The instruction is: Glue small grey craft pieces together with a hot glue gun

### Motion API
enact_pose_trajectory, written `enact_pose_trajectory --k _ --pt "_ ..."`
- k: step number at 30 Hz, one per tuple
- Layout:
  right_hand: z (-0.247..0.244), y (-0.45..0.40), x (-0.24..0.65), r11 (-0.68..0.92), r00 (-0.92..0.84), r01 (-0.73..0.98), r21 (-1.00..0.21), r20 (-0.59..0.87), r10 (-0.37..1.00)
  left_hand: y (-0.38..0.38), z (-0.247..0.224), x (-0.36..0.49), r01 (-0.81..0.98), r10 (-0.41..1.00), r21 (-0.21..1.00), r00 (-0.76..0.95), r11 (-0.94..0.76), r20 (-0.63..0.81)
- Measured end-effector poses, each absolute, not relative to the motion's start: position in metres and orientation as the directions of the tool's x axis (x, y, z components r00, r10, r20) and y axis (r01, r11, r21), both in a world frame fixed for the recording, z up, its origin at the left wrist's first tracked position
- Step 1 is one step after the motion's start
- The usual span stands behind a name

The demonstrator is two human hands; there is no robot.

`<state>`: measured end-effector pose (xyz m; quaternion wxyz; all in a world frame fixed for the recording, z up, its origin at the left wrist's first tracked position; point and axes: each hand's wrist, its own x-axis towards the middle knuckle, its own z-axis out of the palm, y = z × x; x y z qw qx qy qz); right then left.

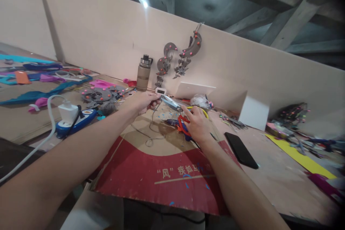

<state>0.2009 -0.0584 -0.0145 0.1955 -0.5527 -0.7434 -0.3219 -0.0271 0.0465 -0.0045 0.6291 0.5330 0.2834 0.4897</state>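
Observation:
Fingers pinched together, my left hand (pixel 148 102) holds a thin grey cord (pixel 152 125) that trails down in loops on the cardboard. My right hand (pixel 197 122) grips scissors (pixel 171 103) by red handles, and their blades point left to the fingertips of my left hand. A blue glue gun (pixel 172 122) lies beneath the scissors, partly hidden by my right hand. Below both hands is a red and tan cardboard sheet (pixel 129 172) with small blue scraps on it.
A bottle (pixel 143 73) stands by the back wall, near hanging grey moon ornaments (pixel 192 45). At left are a power strip (pixel 78 122) and felt pieces (pixel 99 95); at right, a black phone (pixel 240 150) and a yellow sheet (pixel 299 156).

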Motion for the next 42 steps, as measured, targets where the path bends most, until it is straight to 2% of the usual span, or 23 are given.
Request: enact_pose_trajectory --k 10,16,20,23,26,31,34,36,38,40,42 --pt "-0.016 -0.057 0.203 0.225 -0.332 0.942 0.248 0.600 0.728 0.047 -0.004 -0.028 -0.277 0.931 0.959 0.329 -0.063 0.156" --pt "-0.014 -0.058 0.203 0.252 -0.302 0.953 0.168 0.577 0.759 0.055 -0.012 -0.029 -0.253 0.918 0.961 0.343 -0.114 0.200" --pt "-0.008 -0.063 0.201 0.269 -0.264 0.960 0.076 0.567 0.780 0.063 -0.014 -0.035 -0.268 0.956 0.953 0.212 -0.141 0.202" --pt "-0.004 -0.070 0.194 0.383 -0.343 0.924 0.005 0.460 0.819 0.070 -0.012 -0.044 -0.350 0.980 0.925 0.071 -0.151 0.187" --pt "-0.005 -0.077 0.182 0.527 -0.483 0.846 -0.088 0.295 0.824 0.073 -0.007 -0.053 -0.415 0.983 0.896 0.020 -0.157 0.181" --pt "-0.006 -0.094 0.164 0.582 -0.574 0.788 -0.200 0.099 0.812 0.066 0.003 -0.055 -0.428 0.970 0.888 0.089 -0.169 0.228" --pt "0.000 -0.101 0.160 0.595 -0.597 0.780 -0.193 0.051 0.800 0.056 0.008 -0.049 -0.381 0.952 0.905 0.158 -0.187 0.264" --pt "0.003 -0.101 0.161 0.606 -0.604 0.764 -0.221 0.081 0.792 0.047 0.010 -0.041 -0.355 0.940 0.915 0.198 -0.194 0.276" --pt "0.003 -0.095 0.163 0.572 -0.530 0.754 -0.322 0.216 0.820 0.037 0.010 -0.032 -0.341 0.920 0.917 0.252 -0.204 0.299" --pt "-0.001 -0.086 0.166 0.487 -0.327 0.704 -0.517 0.372 0.868 0.025 0.011 -0.022 -0.309 0.886 0.923 0.326 -0.230 0.330" --pt "-0.005 -0.077 0.168 0.399 -0.105 0.551 -0.733 0.413 0.905 0.013 0.012 -0.012 -0.251 0.857 0.932 0.384 -0.263 0.345"
